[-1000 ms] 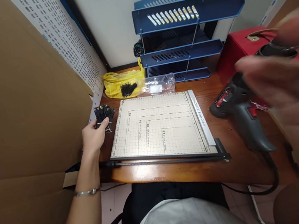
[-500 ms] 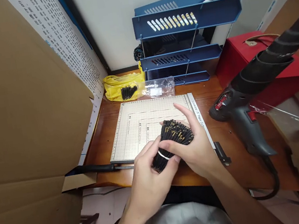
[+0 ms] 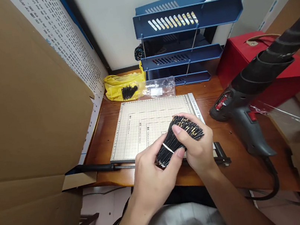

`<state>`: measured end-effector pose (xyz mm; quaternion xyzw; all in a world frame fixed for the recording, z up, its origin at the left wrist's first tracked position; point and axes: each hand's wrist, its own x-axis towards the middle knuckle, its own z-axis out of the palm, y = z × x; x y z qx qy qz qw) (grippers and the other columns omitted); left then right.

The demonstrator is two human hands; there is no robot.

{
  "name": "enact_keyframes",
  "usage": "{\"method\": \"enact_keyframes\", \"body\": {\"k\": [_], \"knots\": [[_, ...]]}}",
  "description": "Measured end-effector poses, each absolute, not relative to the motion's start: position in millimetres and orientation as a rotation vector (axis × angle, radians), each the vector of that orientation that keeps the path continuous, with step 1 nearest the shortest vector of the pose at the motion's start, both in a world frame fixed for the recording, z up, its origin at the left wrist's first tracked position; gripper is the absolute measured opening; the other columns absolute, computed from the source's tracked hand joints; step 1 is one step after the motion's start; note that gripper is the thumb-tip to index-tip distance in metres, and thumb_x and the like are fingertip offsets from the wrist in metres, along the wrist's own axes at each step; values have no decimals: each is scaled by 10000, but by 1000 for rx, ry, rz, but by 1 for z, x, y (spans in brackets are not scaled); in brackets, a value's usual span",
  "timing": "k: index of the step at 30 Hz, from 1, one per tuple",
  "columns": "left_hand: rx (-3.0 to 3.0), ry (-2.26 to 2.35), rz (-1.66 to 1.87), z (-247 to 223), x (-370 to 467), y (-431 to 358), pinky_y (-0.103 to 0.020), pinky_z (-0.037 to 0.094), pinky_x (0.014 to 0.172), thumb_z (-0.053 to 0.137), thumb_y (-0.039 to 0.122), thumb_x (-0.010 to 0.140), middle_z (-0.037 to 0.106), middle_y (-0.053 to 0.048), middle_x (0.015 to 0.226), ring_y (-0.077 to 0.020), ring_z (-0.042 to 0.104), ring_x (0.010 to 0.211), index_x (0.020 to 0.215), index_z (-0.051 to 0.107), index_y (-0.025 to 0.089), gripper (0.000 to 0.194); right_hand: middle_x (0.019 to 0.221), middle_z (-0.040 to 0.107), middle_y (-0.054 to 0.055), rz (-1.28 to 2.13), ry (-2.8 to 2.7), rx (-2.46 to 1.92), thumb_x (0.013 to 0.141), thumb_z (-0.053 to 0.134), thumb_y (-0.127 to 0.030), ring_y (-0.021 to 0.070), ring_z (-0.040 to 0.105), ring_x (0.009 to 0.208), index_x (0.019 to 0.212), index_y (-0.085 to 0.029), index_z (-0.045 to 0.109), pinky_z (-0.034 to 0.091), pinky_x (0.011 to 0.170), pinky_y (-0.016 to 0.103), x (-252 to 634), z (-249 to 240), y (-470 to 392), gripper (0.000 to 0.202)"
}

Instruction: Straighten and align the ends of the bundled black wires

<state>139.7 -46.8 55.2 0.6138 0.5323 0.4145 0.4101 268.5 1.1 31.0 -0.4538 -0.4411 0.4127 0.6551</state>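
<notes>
Both of my hands hold one bundle of thin black wires with gold tips [image 3: 180, 136], tied round the middle with a white band. My left hand [image 3: 154, 172] grips the bundle's lower end, thumb across it. My right hand [image 3: 200, 146] cups the upper end from the right. The bundle hovers over the near right corner of a beige paper cutter board [image 3: 146, 122] with a printed grid, which lies on the wooden desk [image 3: 230, 160].
A black heat gun [image 3: 240, 114] with its cord lies right of the cutter, beside a red box [image 3: 255, 59]. At the back stand blue stacked trays [image 3: 184, 43], a yellow bag [image 3: 119, 85] with more black wires [image 3: 128, 91], and a clear bag [image 3: 160, 86]. Cardboard [image 3: 20, 109] walls the left.
My left hand brought the bundle from the desk's left edge to the middle, and my right hand came in from the right and closed on it. The bundle has tilted and shifted slightly right.
</notes>
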Motion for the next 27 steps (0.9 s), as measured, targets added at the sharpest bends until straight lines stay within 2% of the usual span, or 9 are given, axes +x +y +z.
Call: {"method": "enact_keyframes", "body": {"k": [3, 6, 10, 12, 17, 20, 23, 25, 27], "knots": [[1531, 1382, 1053, 56, 142, -48, -221, 556, 758, 698, 345, 962, 769, 25, 920, -166, 715, 925, 1199, 752, 265, 256, 815, 709, 0, 918, -943, -999, 789, 816, -362, 116, 645, 684, 957, -209, 748, 543, 616, 220, 269, 28, 2, 237], [1497, 1410, 1077, 55, 145, -50, -217, 553, 699, 716, 347, 940, 784, 11, 958, -158, 712, 861, 1155, 762, 247, 242, 800, 695, -1, 981, -863, -950, 787, 833, -398, 118, 636, 672, 971, -213, 746, 534, 606, 224, 272, 25, 5, 275], [1539, 1397, 1099, 55, 147, -47, -228, 556, 706, 714, 325, 938, 781, 3, 976, -140, 697, 793, 1169, 739, 235, 249, 837, 703, 4, 980, -848, -939, 791, 831, -416, 122, 649, 708, 987, -217, 744, 545, 632, 228, 275, 26, 7, 292], [1566, 1358, 1072, 55, 148, -44, -238, 567, 749, 718, 337, 942, 780, -6, 1049, -150, 713, 849, 1213, 715, 241, 288, 847, 707, 8, 937, -899, -980, 793, 824, -410, 125, 652, 719, 981, -210, 741, 550, 643, 232, 275, 28, 6, 287], [1604, 1225, 1066, 50, 148, -38, -278, 554, 956, 663, 334, 1000, 737, -19, 1268, -204, 684, 1177, 1362, 643, 283, 366, 871, 721, 23, 887, -1012, -1089, 805, 795, -450, 143, 661, 732, 997, -195, 722, 558, 658, 257, 274, 32, 3, 327], [1557, 1188, 1104, 47, 144, -36, -304, 529, 1029, 633, 347, 1024, 717, -22, 1328, -219, 655, 1249, 1390, 632, 287, 371, 1043, 750, 61, 976, -1217, -1078, 779, 808, -555, 195, 707, 906, 1163, -211, 705, 581, 776, 299, 287, 34, 7, 525], [1556, 1201, 1071, 49, 136, -33, -313, 515, 1049, 649, 368, 1016, 707, -18, 1357, -226, 653, 1253, 1390, 643, 297, 381, 1337, 682, 97, 1067, -1459, -1039, 804, 742, -672, 254, 662, 1191, 1450, -266, 559, 550, 973, 370, 303, 38, 12, 785], [1608, 1199, 1006, 54, 131, -31, -301, 514, 1035, 655, 353, 1010, 710, -7, 1352, -218, 660, 1236, 1398, 641, 313, 390, 1328, 686, 87, 1085, -1518, -1002, 877, 667, -661, 245, 655, 1197, 1435, -279, 572, 530, 1003, 377, 307, 40, 13, 683], [1664, 1190, 938, 59, 127, -29, -288, 515, 1015, 662, 325, 1002, 711, 0, 1345, -208, 672, 1209, 1416, 628, 327, 415, 1129, 740, 69, 1100, -1448, -987, 929, 633, -594, 214, 689, 1037, 1210, -239, 689, 546, 915, 340, 304, 39, 13, 457]]}}
